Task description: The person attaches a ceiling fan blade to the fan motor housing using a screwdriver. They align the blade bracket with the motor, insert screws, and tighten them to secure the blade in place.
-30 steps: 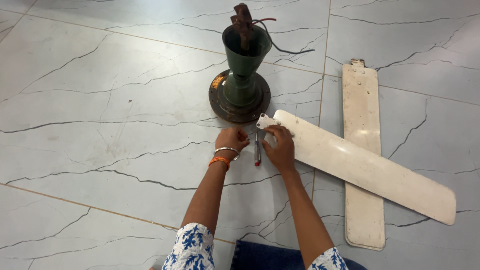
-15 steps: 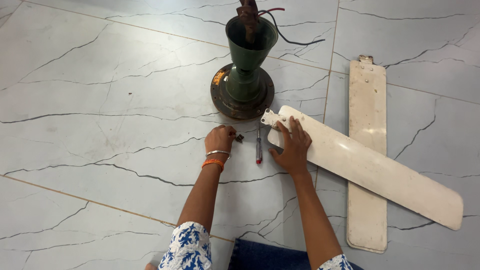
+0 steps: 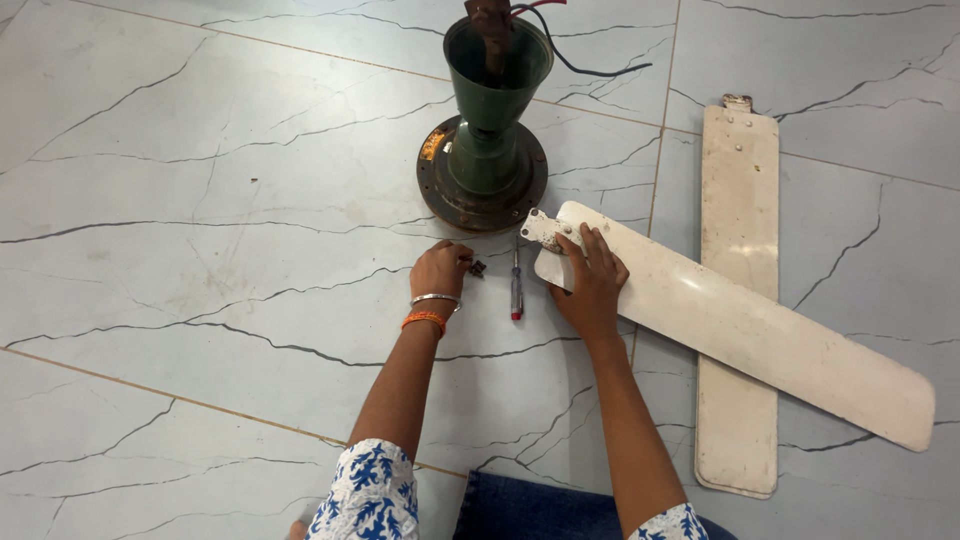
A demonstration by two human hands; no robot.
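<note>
Both forearms stretched forward, left hand [image 3: 439,270] knuckles up with fingers [image 3: 462,262] curled and pinched together, right hand [image 3: 590,283] palm down, fingers spread flat

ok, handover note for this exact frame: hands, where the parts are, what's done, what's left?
Left hand: on the floor, fingertips at a few small dark fasteners; whether it grips any, cannot tell.
Right hand: flat on the bracket end of the angled fan blade, pressing it down, not gripping.
Screwdriver: lying on the floor between the hands, untouched.
Fan motor: upright on the tiles just beyond the hands, wires out of the top.
Second blade: flat on the floor, under the angled one.
Done: both blades off the motor.
Left: neither blade is attached; fasteners loose.
</note>
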